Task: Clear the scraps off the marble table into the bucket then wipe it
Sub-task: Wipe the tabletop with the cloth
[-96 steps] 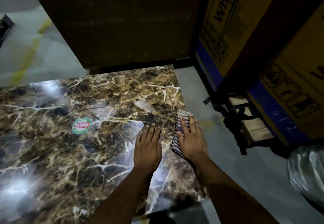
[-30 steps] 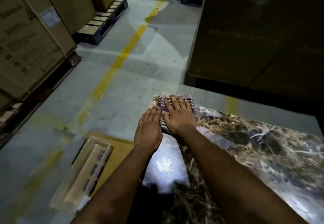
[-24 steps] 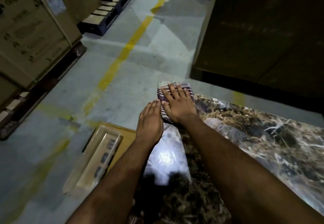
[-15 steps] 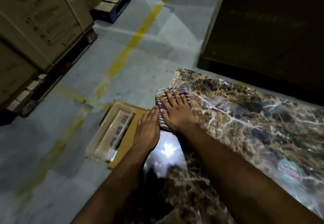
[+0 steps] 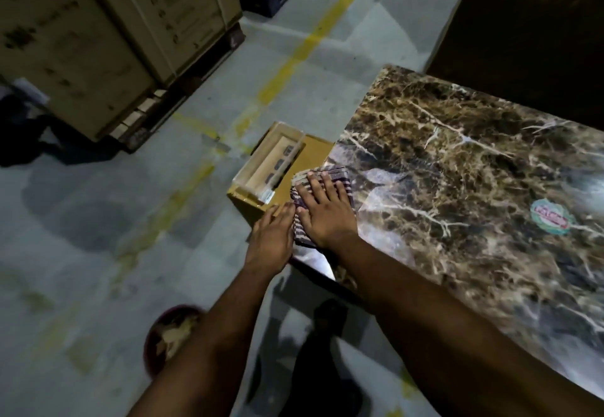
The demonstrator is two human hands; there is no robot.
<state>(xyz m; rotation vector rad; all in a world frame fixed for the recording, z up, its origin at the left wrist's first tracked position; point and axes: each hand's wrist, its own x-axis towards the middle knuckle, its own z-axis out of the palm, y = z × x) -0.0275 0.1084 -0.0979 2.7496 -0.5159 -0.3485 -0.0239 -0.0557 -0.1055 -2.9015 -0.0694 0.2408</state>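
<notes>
Wiping is the step in hand: the right hand (image 5: 327,212) lies flat, fingers straight and spread, pressing a folded striped purple-and-white cloth (image 5: 322,202) onto the brown veined marble table (image 5: 457,168) at its left edge, near the corner closest to the person. The left hand (image 5: 271,240) lies just beside it, fingers straight and together, holding nothing; its fingertips touch the cloth's left side, and most of the hand seems to hang past the table's edge.

No scraps show on the visible marble, so the clearing looks done. The round dark-red bucket (image 5: 170,338) stands on the grey concrete floor (image 5: 98,220) below the left forearm, with pale bits inside.

The cloth is a rough rectangle whose long axis runs along the right hand's fingers, pointing away from the person along the table's left edge. The table's long axis stretches off to the right.

The next move likely calls for flat pressure while the cloth is drawn back over the marble, toward the round green-and-red sticker (image 5: 550,217) and the unwiped side. A yellow cardboard box with a clear plastic tray (image 5: 271,161) sits on the floor against the table's left edge.
</notes>
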